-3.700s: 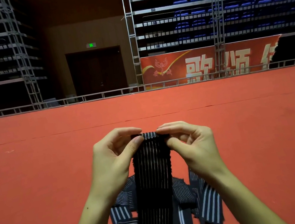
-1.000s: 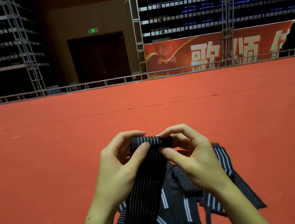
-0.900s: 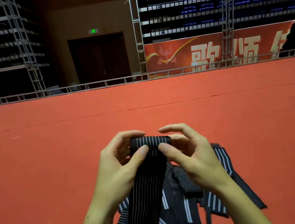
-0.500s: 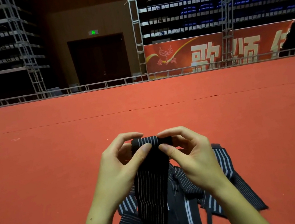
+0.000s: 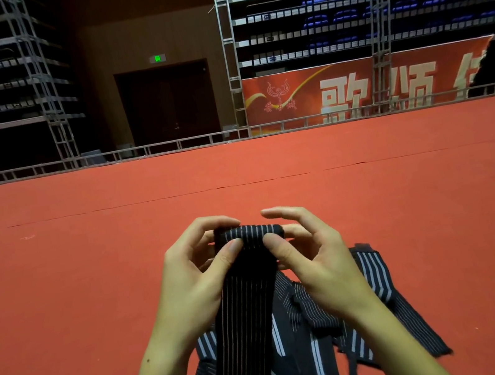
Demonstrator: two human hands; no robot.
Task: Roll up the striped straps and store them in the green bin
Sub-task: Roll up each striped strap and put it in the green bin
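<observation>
While both hands' fingers pinch rolled strap top edge, red carpet lies open around.

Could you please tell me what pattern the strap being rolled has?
The strap is black with thin white lengthwise stripes, seen in the head view.

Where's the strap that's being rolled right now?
Head view, centre: the striped strap is held up between the left hand and right hand, its rolled end at the fingers, tail hanging onto the strap pile.
</observation>
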